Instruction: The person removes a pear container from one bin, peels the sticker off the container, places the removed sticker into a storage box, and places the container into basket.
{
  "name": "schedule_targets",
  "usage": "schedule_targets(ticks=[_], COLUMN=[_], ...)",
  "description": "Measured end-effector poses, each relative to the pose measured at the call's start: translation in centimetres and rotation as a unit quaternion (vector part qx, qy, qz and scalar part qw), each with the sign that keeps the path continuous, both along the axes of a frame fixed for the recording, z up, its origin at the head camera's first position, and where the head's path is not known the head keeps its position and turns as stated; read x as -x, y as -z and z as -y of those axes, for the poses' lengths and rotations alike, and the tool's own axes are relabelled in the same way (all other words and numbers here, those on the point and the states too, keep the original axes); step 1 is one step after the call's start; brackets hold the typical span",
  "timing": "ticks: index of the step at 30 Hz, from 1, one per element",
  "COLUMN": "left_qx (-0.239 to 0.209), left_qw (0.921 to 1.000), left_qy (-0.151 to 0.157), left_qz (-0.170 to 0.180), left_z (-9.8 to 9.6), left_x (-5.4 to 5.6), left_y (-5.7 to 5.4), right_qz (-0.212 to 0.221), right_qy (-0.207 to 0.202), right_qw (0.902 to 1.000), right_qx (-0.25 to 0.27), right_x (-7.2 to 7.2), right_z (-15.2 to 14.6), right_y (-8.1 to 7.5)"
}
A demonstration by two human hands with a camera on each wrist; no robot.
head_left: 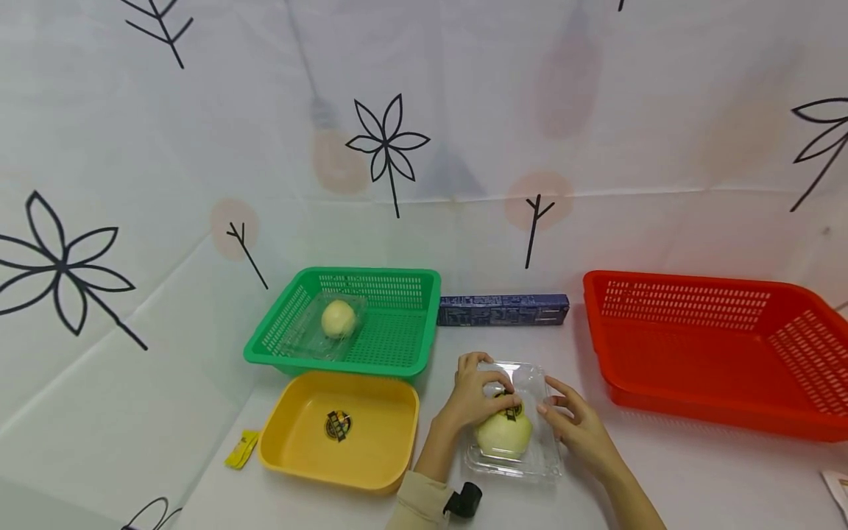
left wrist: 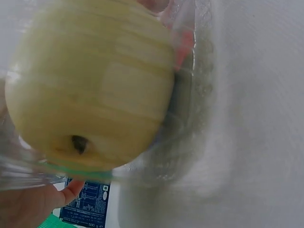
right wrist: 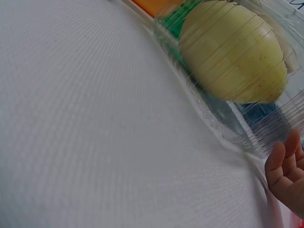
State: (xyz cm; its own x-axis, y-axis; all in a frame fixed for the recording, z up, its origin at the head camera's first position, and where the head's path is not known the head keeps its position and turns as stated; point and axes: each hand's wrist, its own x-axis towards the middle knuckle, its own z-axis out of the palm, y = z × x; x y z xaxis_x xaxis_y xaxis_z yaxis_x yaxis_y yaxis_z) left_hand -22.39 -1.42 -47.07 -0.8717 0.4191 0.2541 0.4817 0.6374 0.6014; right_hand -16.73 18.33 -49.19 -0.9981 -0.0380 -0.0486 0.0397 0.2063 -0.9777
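Observation:
A clear plastic clamshell box (head_left: 550, 445) holds a pale yellow-green round fruit (head_left: 503, 436); a dark end pit shows on the fruit (left wrist: 90, 90) in the left wrist view. At the box's upper left, my left hand (head_left: 469, 394) holds it with bent fingers. Its thumb touches a black-and-yellow label (head_left: 511, 411) above the fruit. My right hand (head_left: 583, 427) holds the box's right edge between thumb and fingers. In the right wrist view, fingertips (right wrist: 278, 159) lie close to the ridged rim. Whether the lid is latched cannot be seen.
A green basket (head_left: 404, 368) at the back left contains another boxed pale fruit (head_left: 338, 319). In front sits a yellow tray (head_left: 291, 464) with a round black label (head_left: 338, 425). Beside it lies a yellow packet (head_left: 242, 449). A dark blue box (head_left: 503, 310) and red basket (head_left: 662, 405) stand behind and right.

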Motion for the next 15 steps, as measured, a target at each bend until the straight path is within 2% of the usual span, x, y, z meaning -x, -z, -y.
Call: schedule_targets(ticks=[15], left_qx=[0.019], left_qw=[0.9997], left_qy=[0.001], left_qz=[-0.016], left_z=[-0.21], left_x=[0.12], left_y=[-0.40], right_qz=[-0.007], right_qy=[-0.005], right_qw=[0.9998], right_qx=[0.015], right_x=[0.07], right_z=[0.00], right_y=[-0.08])
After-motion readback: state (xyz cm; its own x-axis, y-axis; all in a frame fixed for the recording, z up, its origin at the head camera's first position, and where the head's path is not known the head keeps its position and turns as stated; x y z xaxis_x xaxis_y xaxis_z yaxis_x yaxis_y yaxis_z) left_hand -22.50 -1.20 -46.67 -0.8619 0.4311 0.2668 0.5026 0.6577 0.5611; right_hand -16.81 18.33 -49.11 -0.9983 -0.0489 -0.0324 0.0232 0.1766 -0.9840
